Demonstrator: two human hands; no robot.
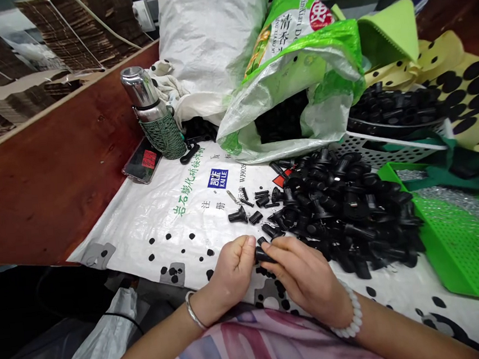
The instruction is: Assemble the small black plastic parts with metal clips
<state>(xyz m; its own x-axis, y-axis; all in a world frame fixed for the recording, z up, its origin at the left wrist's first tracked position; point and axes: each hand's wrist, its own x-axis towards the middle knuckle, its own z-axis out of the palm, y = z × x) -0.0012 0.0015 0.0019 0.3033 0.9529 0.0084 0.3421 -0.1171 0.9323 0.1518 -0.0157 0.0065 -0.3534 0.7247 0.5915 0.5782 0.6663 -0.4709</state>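
Close to my body, my right hand (305,272) pinches a short black cylindrical plastic part (264,255) between thumb and fingers. Against the left end of that part is my left hand (235,264), closed in a fist with the thumb on top; whatever its fingers hold is hidden. Just beyond my hands, a large heap of black plastic parts (348,214) with flared ends spreads to the right. A few loose pieces lie left of the heap: a flared black part (238,215), a short black tube (255,217) and several small black screw-like pieces (262,193).
A green tray (454,255) with small silvery pieces stands at right. Behind the heap are an open green-and-white bag (292,106) of black parts and a filled bowl (399,122). A steel flask (148,109) and a phone (141,162) sit by the wooden board (52,175) at left.
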